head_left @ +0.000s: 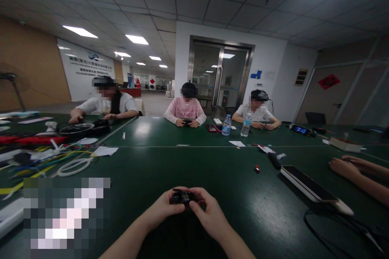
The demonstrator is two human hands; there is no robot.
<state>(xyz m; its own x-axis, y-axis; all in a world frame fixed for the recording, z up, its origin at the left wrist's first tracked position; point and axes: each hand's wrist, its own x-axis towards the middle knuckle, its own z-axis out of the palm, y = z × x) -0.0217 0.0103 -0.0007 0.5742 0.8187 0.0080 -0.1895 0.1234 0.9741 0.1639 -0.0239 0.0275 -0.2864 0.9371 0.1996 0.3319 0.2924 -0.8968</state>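
A small black device (pixel 183 196) with a short stub at its upper left is held above the near edge of the green table (pixel 158 170); its exact kind does not show. My left hand (pixel 165 206) grips its left end, thumb along the front and fingers behind. On the other end, my right hand (pixel 204 204) closes with thumb and fingertips. Both thumbs nearly meet at the device's lower side, and the fingers hide parts of it.
Left lie cables, a coiled white cord (pixel 73 166) and paper (pixel 105 151). Right are a small red object (pixel 257 168), a phone (pixel 308 184) on a white base and black cable. Two water bottles (pixel 226 125) stand farther back. Three people sit opposite; another person's hands (pixel 345 168) rest at right.
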